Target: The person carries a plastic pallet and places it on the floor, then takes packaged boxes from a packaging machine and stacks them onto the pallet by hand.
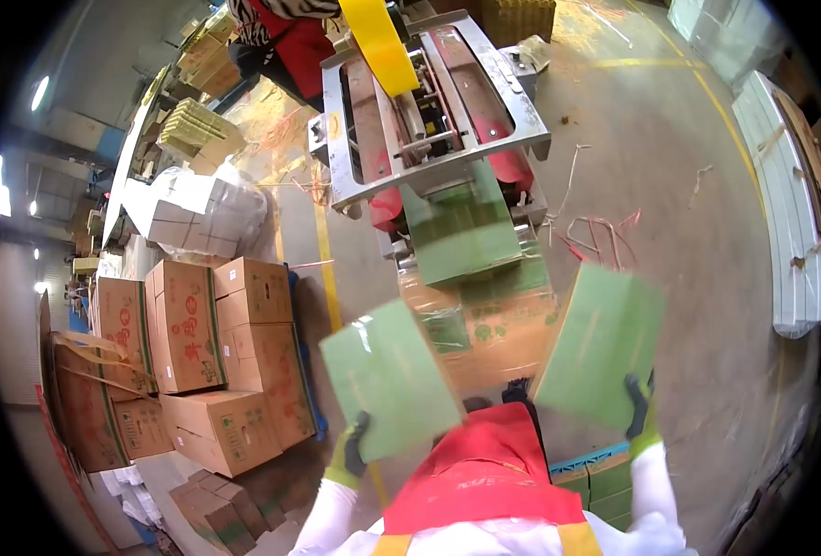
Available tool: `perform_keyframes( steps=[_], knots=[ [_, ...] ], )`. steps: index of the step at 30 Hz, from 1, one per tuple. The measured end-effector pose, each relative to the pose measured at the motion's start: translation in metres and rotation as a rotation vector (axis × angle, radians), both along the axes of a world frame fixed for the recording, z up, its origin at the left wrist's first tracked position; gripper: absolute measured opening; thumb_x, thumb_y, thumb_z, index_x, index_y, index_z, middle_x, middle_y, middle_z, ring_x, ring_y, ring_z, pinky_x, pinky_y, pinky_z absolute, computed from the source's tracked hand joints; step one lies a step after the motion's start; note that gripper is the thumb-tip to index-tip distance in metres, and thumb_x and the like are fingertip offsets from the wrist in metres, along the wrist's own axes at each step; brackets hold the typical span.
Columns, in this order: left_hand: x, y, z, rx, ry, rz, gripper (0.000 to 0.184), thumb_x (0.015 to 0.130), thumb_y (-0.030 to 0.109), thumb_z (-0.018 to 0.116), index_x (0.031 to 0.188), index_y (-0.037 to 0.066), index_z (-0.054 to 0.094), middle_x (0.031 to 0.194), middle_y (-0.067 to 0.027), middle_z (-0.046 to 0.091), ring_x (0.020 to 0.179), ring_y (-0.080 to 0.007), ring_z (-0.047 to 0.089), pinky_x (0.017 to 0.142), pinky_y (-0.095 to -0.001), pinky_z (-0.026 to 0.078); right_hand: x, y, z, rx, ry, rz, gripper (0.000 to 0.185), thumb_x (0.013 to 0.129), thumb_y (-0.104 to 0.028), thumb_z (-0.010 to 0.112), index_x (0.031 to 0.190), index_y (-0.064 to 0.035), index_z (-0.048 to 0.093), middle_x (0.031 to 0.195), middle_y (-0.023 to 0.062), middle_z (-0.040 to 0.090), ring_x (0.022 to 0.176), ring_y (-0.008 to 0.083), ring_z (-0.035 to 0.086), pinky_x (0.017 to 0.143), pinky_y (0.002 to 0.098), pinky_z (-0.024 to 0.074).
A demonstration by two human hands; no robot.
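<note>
My left hand (353, 449), in a green and dark glove, grips the outer edge of a green carton (390, 380) with a strip of shiny tape on it. A second green carton (605, 343), slightly blurred, tilts in my right hand (642, 408), which is gloved the same way. Both cartons are held apart, in front of my red apron. Ahead of them, another green carton (461, 232) sits at the near end of a carton sealing machine (433, 157). Between my hands stands a taped brown carton (507, 329) with green print.
Stacked brown cartons (188, 324) with red print stand on the left. A person in a red apron (290, 42) is beyond the machine's left side. Wrapped white sheets (781, 204) stand at right. Green cartons (609, 496) are low by my right side. Straps (595, 236) litter the floor.
</note>
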State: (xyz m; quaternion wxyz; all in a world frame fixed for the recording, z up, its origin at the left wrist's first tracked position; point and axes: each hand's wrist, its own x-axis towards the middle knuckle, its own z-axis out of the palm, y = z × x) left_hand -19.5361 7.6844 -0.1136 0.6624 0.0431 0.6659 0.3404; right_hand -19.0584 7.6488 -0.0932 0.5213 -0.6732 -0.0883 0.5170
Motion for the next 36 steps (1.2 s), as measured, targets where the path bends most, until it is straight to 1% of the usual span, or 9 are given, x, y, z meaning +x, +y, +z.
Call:
perform_keyframes(
  steps=[5,9,17,20,27,31,32,34,36],
  knots=[
    [-0.021,0.090,-0.033,0.299,0.143,-0.072,0.054,0.092,0.029,0.063,0.134,-0.001,0.047,0.126,-0.0101,0.058,0.110,-0.0210,0.059,0.093,-0.0330,0.050,0.059,0.116,-0.078,0.241,-0.075,-0.079,0.081,0.084,-0.020,0.071,0.150,-0.0084,0.024,0.133,0.0115,0.050,0.114,0.0229,0.054,0.094,0.0343,0.0469],
    [-0.056,0.133,-0.083,0.290,0.171,-0.312,0.051,0.092,0.024,0.063,0.134,0.000,0.047,0.122,-0.0066,0.059,0.107,-0.0188,0.060,0.092,-0.0312,0.050,0.065,0.157,-0.080,0.180,-0.178,0.302,0.082,0.082,-0.022,0.075,0.148,-0.0060,0.029,0.132,0.0093,0.052,0.116,0.0181,0.053,0.096,0.0301,0.0445],
    [-0.122,0.018,-0.077,0.136,0.084,-0.374,0.055,0.087,0.013,0.062,0.138,0.004,0.044,0.123,-0.0080,0.058,0.106,-0.0195,0.060,0.091,-0.0324,0.050,0.069,0.043,-0.074,-0.023,-0.316,0.668,0.101,0.067,-0.029,0.082,0.149,-0.0024,0.028,0.141,0.0089,0.047,0.124,0.0190,0.048,0.105,0.0351,0.0383],
    [-0.136,0.003,-0.092,0.110,0.096,-0.293,0.053,0.088,0.016,0.063,0.136,0.004,0.045,0.119,-0.0069,0.059,0.103,-0.0181,0.060,0.089,-0.0319,0.050,0.054,0.021,-0.068,0.020,-0.093,0.484,0.101,0.068,-0.034,0.081,0.148,-0.0011,0.029,0.145,0.0124,0.042,0.133,0.0214,0.039,0.109,0.0353,0.0305],
    [-0.151,0.101,-0.193,0.308,0.198,-0.499,0.044,0.093,0.023,0.061,0.129,-0.001,0.052,0.119,-0.0051,0.060,0.105,-0.0158,0.058,0.094,-0.0310,0.047,0.033,0.047,-0.096,0.065,-0.284,0.390,0.089,0.077,-0.029,0.078,0.147,-0.0014,0.031,0.131,0.0094,0.055,0.113,0.0180,0.055,0.098,0.0305,0.0426],
    [-0.247,0.105,-0.206,0.170,-0.137,-0.531,0.050,0.098,0.034,0.050,0.135,0.001,0.048,0.135,-0.0130,0.053,0.120,-0.0262,0.053,0.104,-0.0429,0.043,-0.019,-0.069,-0.110,-0.016,-0.101,0.146,0.090,0.077,-0.033,0.078,0.146,0.0007,0.031,0.136,0.0142,0.051,0.119,0.0212,0.054,0.099,0.0351,0.0452],
    [-0.194,0.095,-0.126,0.162,-0.307,-0.792,0.052,0.100,0.037,0.044,0.138,0.001,0.044,0.137,-0.0158,0.050,0.122,-0.0299,0.051,0.104,-0.0454,0.042,-0.038,-0.107,-0.107,0.005,-0.123,0.187,0.092,0.073,-0.034,0.081,0.146,-0.0036,0.034,0.137,0.0134,0.050,0.124,0.0223,0.050,0.104,0.0369,0.0408],
    [-0.185,0.115,-0.117,0.137,-0.071,-1.054,0.052,0.100,0.036,0.045,0.138,0.001,0.043,0.137,-0.0157,0.050,0.123,-0.0294,0.051,0.104,-0.0446,0.041,-0.089,-0.197,-0.113,0.013,-0.424,0.169,0.101,0.072,-0.048,0.079,0.148,-0.0026,0.030,0.147,0.0186,0.040,0.136,0.0272,0.037,0.112,0.0376,0.0286],
    [-0.150,0.121,-0.106,0.127,0.110,-1.271,0.053,0.099,0.036,0.045,0.138,0.000,0.042,0.137,-0.0155,0.049,0.123,-0.0290,0.050,0.105,-0.0438,0.040,-0.158,-0.280,-0.093,-0.007,-0.197,-0.049,0.102,0.071,-0.051,0.078,0.147,-0.0022,0.031,0.148,0.0174,0.039,0.135,0.0266,0.039,0.111,0.0360,0.0297]
  ],
)
